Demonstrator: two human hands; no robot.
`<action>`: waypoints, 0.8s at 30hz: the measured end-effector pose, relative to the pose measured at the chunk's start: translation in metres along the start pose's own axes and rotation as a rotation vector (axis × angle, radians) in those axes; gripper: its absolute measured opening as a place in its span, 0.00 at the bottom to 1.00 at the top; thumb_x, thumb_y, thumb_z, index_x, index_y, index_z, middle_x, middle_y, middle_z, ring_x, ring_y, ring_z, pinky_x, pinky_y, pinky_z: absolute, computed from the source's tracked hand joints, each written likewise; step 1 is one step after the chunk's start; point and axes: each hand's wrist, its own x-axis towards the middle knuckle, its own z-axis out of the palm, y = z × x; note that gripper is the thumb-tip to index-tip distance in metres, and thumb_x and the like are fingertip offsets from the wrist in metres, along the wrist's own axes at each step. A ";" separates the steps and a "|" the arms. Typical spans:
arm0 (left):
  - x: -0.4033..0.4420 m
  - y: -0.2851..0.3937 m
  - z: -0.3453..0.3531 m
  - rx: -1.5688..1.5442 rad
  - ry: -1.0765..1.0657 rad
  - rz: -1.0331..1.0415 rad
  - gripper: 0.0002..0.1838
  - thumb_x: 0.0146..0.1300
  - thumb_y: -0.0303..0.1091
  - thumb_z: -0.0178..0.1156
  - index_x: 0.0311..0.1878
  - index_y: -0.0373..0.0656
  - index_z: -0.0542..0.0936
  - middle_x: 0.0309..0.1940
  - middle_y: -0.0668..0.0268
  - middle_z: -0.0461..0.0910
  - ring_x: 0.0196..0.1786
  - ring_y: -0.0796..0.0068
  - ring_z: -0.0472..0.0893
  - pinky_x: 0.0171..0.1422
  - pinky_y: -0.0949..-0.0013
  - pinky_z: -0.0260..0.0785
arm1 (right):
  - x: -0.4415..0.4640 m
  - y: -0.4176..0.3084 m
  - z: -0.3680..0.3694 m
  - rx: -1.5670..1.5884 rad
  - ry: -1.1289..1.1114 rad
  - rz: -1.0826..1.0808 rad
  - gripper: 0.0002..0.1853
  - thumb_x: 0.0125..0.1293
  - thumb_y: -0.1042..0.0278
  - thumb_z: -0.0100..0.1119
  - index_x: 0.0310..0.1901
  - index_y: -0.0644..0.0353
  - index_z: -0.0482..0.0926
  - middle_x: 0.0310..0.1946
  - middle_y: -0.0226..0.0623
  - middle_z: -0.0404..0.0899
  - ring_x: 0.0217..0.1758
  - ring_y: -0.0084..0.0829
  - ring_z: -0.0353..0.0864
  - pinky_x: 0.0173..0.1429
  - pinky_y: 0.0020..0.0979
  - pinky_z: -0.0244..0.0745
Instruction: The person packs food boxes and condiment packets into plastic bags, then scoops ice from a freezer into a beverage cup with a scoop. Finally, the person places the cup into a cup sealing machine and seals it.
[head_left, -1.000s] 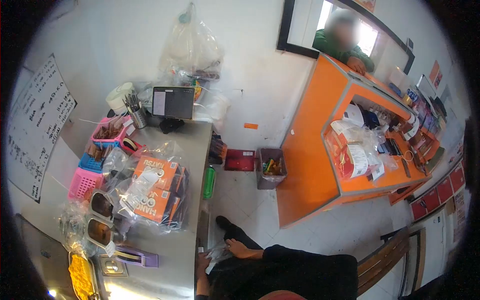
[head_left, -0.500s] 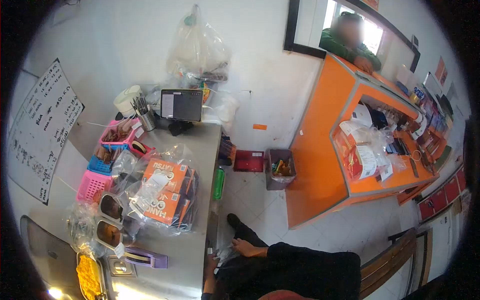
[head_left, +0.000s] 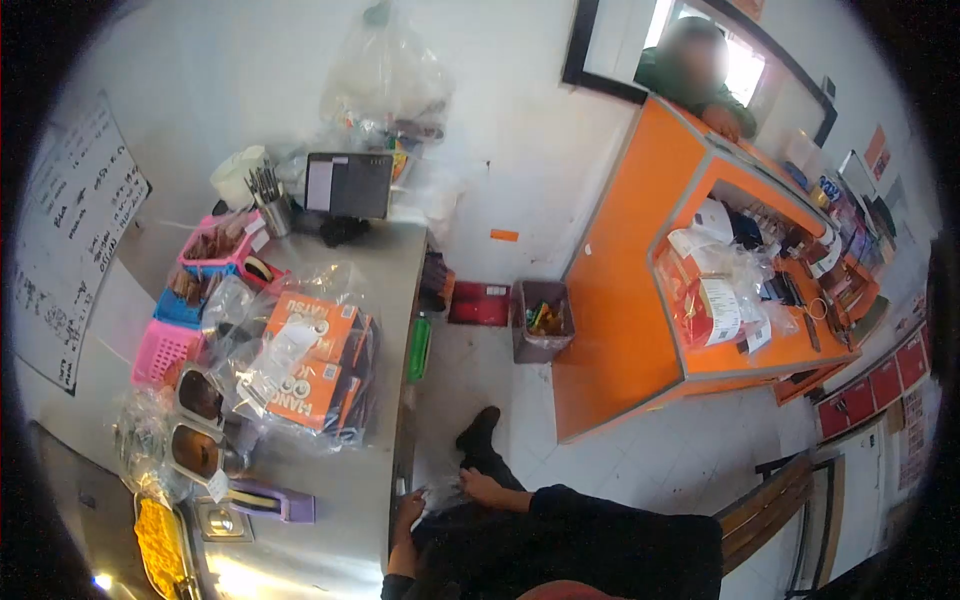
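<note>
Between my two hands, low in the head view, a thin clear plastic bag (head_left: 440, 494) is held over my lap. My left hand (head_left: 409, 511), beside the metal counter's edge, has its fingers closed on the bag's left side. My right hand (head_left: 482, 489) pinches the other side, above my dark trousers. Left of my hands, the metal counter (head_left: 350, 500) bears orange printed boxes (head_left: 312, 362) wrapped in clear plastic and a purple tape dispenser (head_left: 272, 502).
Pink basket (head_left: 168, 352), tablet (head_left: 347, 186), sauce containers (head_left: 198, 452) and yellow food tray (head_left: 160, 550) line the counter. A bin (head_left: 542, 335) stands by the orange counter (head_left: 620, 330); a person (head_left: 690, 75) leans at its window. A wooden bench (head_left: 770, 515) is at right.
My left hand has risen a little along the counter's edge, with more of the clear bag spread between my hands. My shoe has moved up and right. The view has shifted slightly.
</note>
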 end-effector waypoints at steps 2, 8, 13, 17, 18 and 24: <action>-0.012 -0.011 0.006 -0.031 -0.019 -0.055 0.23 0.43 0.31 0.55 0.48 0.47 0.75 0.32 0.57 0.79 0.40 0.64 0.77 0.46 0.64 0.67 | -0.003 -0.005 -0.011 -0.030 0.011 -0.019 0.15 0.50 0.74 0.48 0.43 0.62 0.72 0.44 0.45 0.63 0.47 0.44 0.63 0.47 0.37 0.69; -0.001 -0.010 -0.003 0.303 0.306 0.542 0.18 0.44 0.30 0.54 0.43 0.42 0.77 0.19 0.63 0.75 0.20 0.74 0.71 0.26 0.68 0.66 | -0.004 -0.011 -0.014 -0.004 -0.091 0.033 0.16 0.51 0.74 0.49 0.44 0.58 0.73 0.49 0.48 0.62 0.50 0.44 0.63 0.49 0.37 0.68; -0.010 -0.002 -0.005 0.054 0.260 0.306 0.21 0.42 0.33 0.58 0.45 0.43 0.77 0.19 0.60 0.75 0.23 0.73 0.73 0.32 0.70 0.67 | 0.025 0.012 0.046 0.274 0.029 0.082 0.17 0.51 0.76 0.49 0.45 0.58 0.73 0.48 0.48 0.64 0.51 0.45 0.65 0.48 0.37 0.69; -0.016 -0.001 -0.008 0.128 0.210 0.227 0.23 0.44 0.35 0.57 0.48 0.51 0.76 0.22 0.57 0.75 0.29 0.67 0.76 0.39 0.64 0.68 | 0.035 -0.011 -0.020 -0.047 -0.177 -0.010 0.18 0.47 0.71 0.56 0.43 0.55 0.75 0.45 0.45 0.70 0.48 0.44 0.70 0.44 0.38 0.71; -0.018 0.004 -0.008 0.151 0.213 0.223 0.23 0.44 0.36 0.57 0.48 0.51 0.75 0.23 0.56 0.75 0.29 0.66 0.77 0.39 0.63 0.68 | 0.041 -0.015 -0.029 0.032 -0.159 0.031 0.15 0.48 0.72 0.54 0.40 0.57 0.75 0.40 0.45 0.72 0.44 0.45 0.72 0.43 0.40 0.71; -0.032 0.081 -0.006 0.131 0.273 0.474 0.24 0.45 0.37 0.57 0.49 0.46 0.73 0.29 0.53 0.77 0.32 0.55 0.77 0.39 0.59 0.68 | 0.073 -0.007 -0.090 -0.060 0.072 0.015 0.05 0.47 0.72 0.55 0.27 0.62 0.77 0.31 0.47 0.76 0.36 0.47 0.75 0.40 0.41 0.70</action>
